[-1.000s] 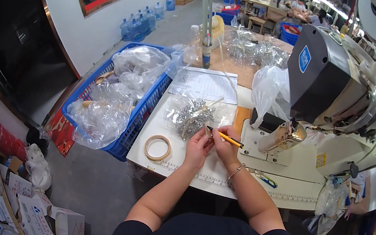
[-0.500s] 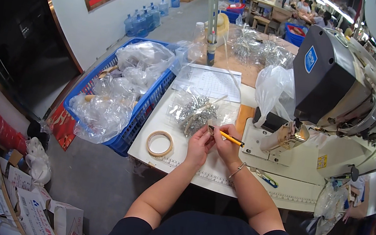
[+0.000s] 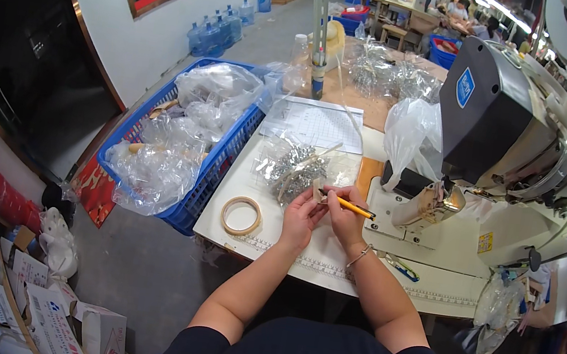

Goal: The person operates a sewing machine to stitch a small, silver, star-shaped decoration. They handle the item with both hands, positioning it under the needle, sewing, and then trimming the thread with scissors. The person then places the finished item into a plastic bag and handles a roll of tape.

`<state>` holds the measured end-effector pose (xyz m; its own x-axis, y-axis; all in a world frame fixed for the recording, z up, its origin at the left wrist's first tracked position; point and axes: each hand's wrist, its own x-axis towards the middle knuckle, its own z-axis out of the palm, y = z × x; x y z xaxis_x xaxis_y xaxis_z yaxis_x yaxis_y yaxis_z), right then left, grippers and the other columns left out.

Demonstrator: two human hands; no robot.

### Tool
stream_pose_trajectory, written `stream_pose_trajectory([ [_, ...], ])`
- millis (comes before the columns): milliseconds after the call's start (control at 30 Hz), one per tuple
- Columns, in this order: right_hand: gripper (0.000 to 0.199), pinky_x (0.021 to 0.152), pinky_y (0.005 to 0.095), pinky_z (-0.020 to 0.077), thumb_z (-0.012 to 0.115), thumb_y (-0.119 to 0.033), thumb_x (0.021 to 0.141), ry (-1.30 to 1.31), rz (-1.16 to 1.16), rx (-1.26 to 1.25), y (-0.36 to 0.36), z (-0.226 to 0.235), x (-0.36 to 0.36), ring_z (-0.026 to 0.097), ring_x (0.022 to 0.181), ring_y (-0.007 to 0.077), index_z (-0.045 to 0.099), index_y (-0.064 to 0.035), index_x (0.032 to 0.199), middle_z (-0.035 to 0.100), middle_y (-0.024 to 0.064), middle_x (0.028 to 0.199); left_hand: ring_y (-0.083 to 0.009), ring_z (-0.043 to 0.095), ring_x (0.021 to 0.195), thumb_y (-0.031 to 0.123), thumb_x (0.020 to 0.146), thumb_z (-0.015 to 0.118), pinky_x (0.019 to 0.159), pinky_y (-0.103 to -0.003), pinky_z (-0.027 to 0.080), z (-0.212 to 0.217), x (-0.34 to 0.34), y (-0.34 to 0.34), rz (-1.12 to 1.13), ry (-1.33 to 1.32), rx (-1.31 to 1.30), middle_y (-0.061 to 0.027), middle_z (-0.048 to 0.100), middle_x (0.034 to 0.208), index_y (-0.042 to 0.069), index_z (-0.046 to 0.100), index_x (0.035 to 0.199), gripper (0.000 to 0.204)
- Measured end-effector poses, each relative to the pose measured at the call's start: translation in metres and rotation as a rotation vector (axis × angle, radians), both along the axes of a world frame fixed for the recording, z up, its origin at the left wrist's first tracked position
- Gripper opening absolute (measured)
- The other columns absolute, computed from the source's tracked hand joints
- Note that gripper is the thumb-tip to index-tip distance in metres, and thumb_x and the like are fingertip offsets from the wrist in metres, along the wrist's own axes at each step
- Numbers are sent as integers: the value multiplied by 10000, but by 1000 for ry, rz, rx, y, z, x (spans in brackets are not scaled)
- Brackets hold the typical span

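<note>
My right hand (image 3: 345,220) grips a yellow marker pen (image 3: 354,206) with dark ends, its writing end at the small beige strip (image 3: 317,189). That strip is pinched in the fingers of my left hand (image 3: 300,218), close beside the right. Just beyond both hands lies a clear plastic bag (image 3: 294,166) of small shiny silver pieces, with a pale strip across it. A roll of beige masking tape (image 3: 224,213) rests flat on the white sewing table (image 3: 274,241), left of my left hand. Any writing on the strip is too small to make out.
A sewing machine (image 3: 484,118) stands at the right. Gridded paper (image 3: 316,122) lies behind the bag. At the left is a blue basket (image 3: 216,167) holding plastic-wrapped things. A small tool (image 3: 402,268) with a green-blue handle lies near the table's front edge, right of my wrist.
The pen has shifted slightly right, and its writing end sits a little higher against the strip. More of the strip shows above my left fingers. Both hands keep their hold.
</note>
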<state>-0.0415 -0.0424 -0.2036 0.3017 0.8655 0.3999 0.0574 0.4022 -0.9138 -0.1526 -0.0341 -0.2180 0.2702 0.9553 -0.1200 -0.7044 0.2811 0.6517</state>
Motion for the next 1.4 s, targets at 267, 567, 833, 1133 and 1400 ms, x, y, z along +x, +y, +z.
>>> stream_pose_trajectory([
  [267,111,726,271,504,616,-79,829,-101,-18,-19,1,-1,1,632,795,145,545,5,812,677,140,907,-171,604,956,22,902,423,854,-305,500,-2,-2,2,-7,-6,4,-95,587,1112,15,449,1275,374],
  [567,103,695,280,515,611,-69,823,-119,9,33,-1,-3,2,641,765,154,544,9,810,678,152,908,-148,603,934,18,900,403,831,-284,503,-2,-2,2,-13,-4,8,-92,591,1105,10,446,1279,382],
  [833,103,688,276,515,607,-57,821,-161,22,46,-2,-3,4,638,759,147,533,12,804,677,160,913,-151,605,933,19,899,404,830,-286,504,-1,-2,2,-16,13,-2,-91,591,1111,4,442,1282,384],
  [1133,94,693,274,517,599,-47,821,-100,5,58,3,-6,4,643,770,151,530,13,798,674,168,899,-169,613,951,17,897,403,847,-299,508,0,-1,3,-9,6,11,-108,590,1133,-10,445,1273,379],
  [1400,89,702,274,514,602,-41,824,-92,3,52,0,-6,5,645,795,156,532,11,805,670,165,905,-175,615,950,17,897,409,856,-307,510,1,-2,1,-26,3,22,-119,591,1136,-14,433,1287,392],
])
